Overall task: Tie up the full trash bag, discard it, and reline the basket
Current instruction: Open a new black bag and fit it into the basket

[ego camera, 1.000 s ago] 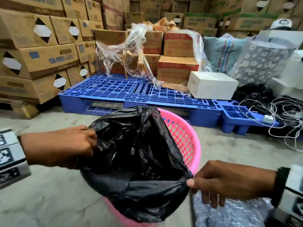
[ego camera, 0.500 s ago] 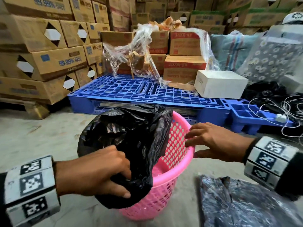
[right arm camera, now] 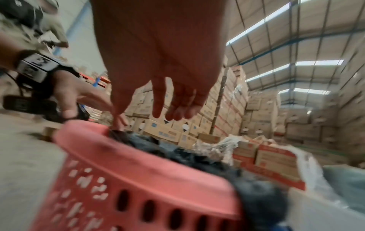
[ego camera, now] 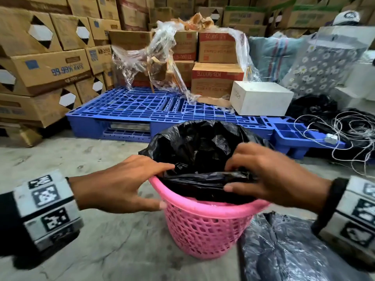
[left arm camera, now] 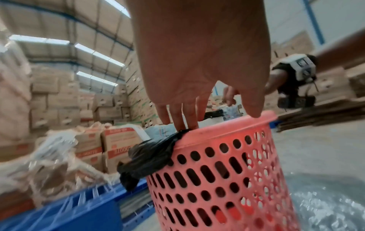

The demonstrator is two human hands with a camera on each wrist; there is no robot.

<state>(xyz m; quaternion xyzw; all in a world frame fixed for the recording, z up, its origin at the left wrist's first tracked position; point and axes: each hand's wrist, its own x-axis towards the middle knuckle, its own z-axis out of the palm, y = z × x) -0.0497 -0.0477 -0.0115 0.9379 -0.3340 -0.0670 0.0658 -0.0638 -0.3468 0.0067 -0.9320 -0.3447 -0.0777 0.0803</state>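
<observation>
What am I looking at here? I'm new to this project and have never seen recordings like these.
No machine: a person wears one camera on the head and one on each wrist, so you see the same moment from three views. The head view looks down on a pink basket standing on a concrete floor, with a black bag in it. The left hand presses the bag's edge against the rim. The right hand pinches the bag's edge at the rim. Another dark bag lies beside the basket; a blue pallet stands behind.
</observation>
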